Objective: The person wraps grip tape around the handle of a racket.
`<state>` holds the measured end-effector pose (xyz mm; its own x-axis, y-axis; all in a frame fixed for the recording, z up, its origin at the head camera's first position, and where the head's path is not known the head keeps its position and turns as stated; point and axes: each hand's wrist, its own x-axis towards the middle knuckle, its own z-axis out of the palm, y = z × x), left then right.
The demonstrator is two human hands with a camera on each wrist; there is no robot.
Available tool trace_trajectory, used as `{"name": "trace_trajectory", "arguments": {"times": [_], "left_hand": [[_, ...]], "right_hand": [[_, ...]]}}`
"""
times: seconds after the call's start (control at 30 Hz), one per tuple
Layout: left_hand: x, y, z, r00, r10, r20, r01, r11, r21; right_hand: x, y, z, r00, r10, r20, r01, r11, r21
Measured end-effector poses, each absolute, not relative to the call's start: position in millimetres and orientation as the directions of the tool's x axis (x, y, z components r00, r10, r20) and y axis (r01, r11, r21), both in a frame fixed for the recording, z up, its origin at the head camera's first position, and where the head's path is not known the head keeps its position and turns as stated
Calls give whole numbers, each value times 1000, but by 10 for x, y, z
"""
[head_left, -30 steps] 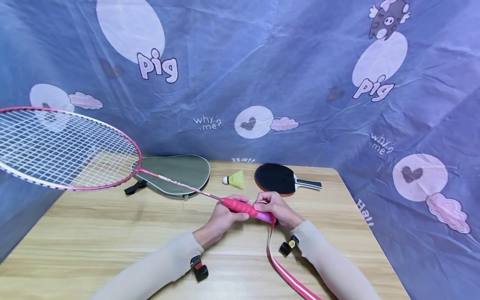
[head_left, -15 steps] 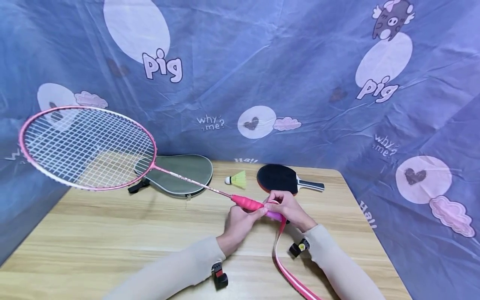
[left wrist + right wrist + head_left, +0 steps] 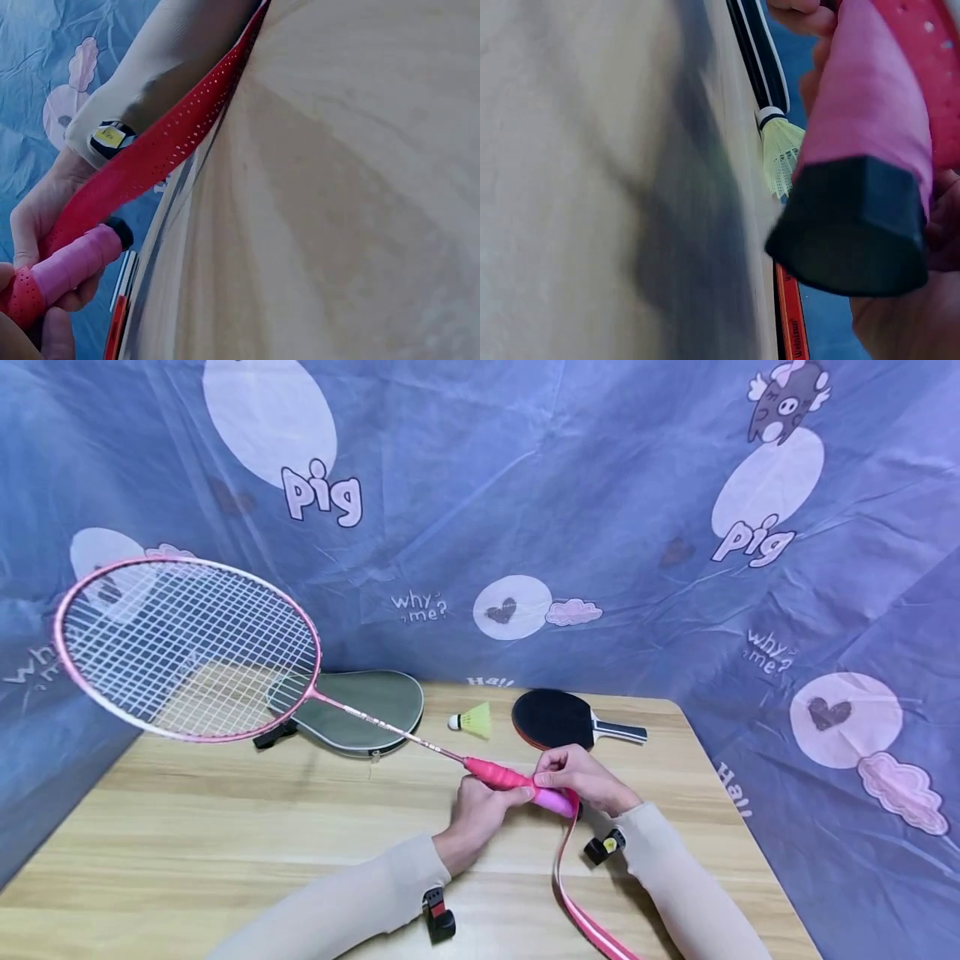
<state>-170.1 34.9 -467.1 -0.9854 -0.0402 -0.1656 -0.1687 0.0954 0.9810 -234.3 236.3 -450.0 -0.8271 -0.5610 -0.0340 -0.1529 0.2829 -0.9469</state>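
A pink and white badminton racket (image 3: pixel 390 727) is held up over the table, its strung head to the left and its handle to the right. My left hand (image 3: pixel 480 814) grips the handle, thumb lying at the edge of the red wrapped part. Beyond that edge the pink-purple handle section (image 3: pixel 79 262) shows, ending in a black butt cap (image 3: pixel 847 225). Between thumb and fingers, my right hand (image 3: pixel 581 777) pinches the red perforated grip tape (image 3: pixel 165 146) close to the handle. The tape's loose length hangs down and runs toward the front edge of the view.
Along the back of the wooden table (image 3: pixel 225 860) lie a green paddle case (image 3: pixel 375 714), a yellow shuttlecock (image 3: pixel 474 721) and a black table tennis paddle (image 3: pixel 551 718). A blue printed cloth (image 3: pixel 450 510) hangs behind and at the sides.
My left hand has moved right along the handle, its thumb now at the wrap's edge. The racket has shifted right and its head has tilted. The right hand keeps pinching the tape.
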Motion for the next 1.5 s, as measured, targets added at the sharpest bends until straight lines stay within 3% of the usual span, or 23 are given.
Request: {"name": "trace_trajectory", "arguments": {"times": [0.3, 0.87, 1.07, 1.17, 1.5], "left_hand": [[-1742, 341, -4698, -987, 84, -137, -146, -104, 984], [-1787, 288, -4663, -974, 192, -123, -156, -167, 974], [-1811, 282, -4673, -959, 259, -112, -168, -204, 964], [-1798, 315, -4673, -966, 245, -84, -139, -212, 967], [-1696, 485, -4652, -997, 45, -70, -74, -102, 992]], "right_hand": [[-2357, 2391, -4566, -829, -553, -79, -118, 312, -943], [-2390, 2394, -4610, -799, -598, -65, -76, 207, -975], [-2387, 2394, -4608, -728, -679, -98, 19, 123, -992], [-2380, 2396, -4617, -719, -689, -92, 47, 84, -995], [-2342, 2379, -4554, -824, -566, 6, -73, 96, -993]]}}
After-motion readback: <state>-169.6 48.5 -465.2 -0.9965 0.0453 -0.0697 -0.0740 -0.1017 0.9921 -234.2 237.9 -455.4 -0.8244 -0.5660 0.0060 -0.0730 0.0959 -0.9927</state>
